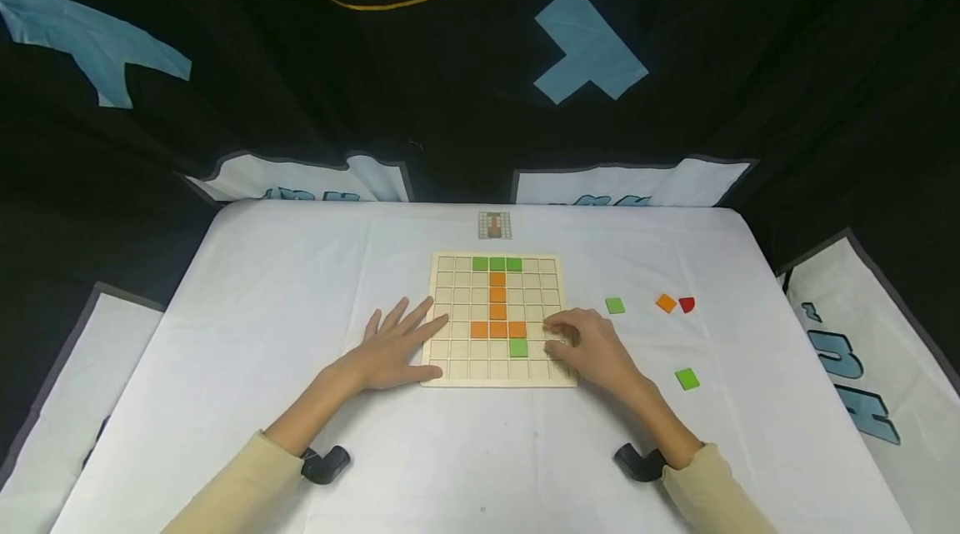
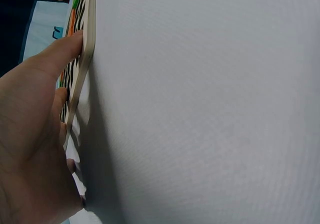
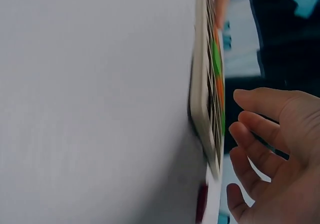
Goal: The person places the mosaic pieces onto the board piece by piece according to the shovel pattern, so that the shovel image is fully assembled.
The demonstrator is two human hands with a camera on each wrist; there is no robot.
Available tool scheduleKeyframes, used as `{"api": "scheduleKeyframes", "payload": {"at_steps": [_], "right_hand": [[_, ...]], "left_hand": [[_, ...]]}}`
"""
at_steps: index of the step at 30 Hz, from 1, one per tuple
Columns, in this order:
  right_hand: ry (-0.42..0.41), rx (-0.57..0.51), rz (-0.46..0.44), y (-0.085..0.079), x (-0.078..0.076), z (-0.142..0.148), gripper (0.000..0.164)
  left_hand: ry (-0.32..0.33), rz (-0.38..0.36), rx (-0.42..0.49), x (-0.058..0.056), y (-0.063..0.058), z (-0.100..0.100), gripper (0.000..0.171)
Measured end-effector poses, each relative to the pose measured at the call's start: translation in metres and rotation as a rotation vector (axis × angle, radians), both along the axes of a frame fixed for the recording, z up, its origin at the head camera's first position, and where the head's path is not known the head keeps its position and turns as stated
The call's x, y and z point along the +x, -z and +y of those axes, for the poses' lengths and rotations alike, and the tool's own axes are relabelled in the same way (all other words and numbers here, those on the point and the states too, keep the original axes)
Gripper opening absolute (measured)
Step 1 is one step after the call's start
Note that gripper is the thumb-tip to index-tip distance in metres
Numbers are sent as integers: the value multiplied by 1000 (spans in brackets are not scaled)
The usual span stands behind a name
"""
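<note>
A pale wooden grid board (image 1: pixel 457 369) lies flat on the white table. Three green tiles (image 1: pixel 493 264) form a row in its top line, with a column of orange tiles (image 1: pixel 497 295) below. That column ends in a row of orange tiles (image 1: pixel 479 330), and a single green tile (image 1: pixel 517 348) sits under the row's right end. My left hand (image 1: pixel 386 355) is spread flat, its fingertips and thumb resting on the board's left edge. Over the right edge hovers my right hand (image 1: pixel 592 346), fingers loosely bent; the right wrist view shows nothing between the fingers (image 3: pixel 260 102) and thumb.
Right of the board lie a loose green tile (image 1: pixel 615 306), an orange tile (image 1: pixel 666 303), a red rounded piece (image 1: pixel 687 305) and another green tile (image 1: pixel 687 379). A small card with a grid picture (image 1: pixel 494 226) lies beyond the board. Dark cloth (image 1: pixel 465 101) hangs behind the table.
</note>
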State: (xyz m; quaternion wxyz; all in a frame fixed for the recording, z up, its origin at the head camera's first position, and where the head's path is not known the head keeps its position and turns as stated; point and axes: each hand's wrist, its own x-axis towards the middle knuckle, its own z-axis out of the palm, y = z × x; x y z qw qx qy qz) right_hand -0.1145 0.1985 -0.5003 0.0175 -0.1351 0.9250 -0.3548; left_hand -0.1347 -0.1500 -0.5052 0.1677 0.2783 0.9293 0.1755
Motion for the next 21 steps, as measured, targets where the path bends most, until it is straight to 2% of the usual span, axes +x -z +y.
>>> {"api": "scheduleKeyframes", "payload": {"at_steps": [7,13,21], "right_hand": [[146,-22,18,-4,-3,52,31],[227,-10,90,-3,-9,96,32],[334,33,74,-1,-18,133,33]], "left_hand": [[-5,-2,4,0,0,1,83],[-6,-3,14,0,1,0,82],[-7,-4,21,1,1,0,82]]}}
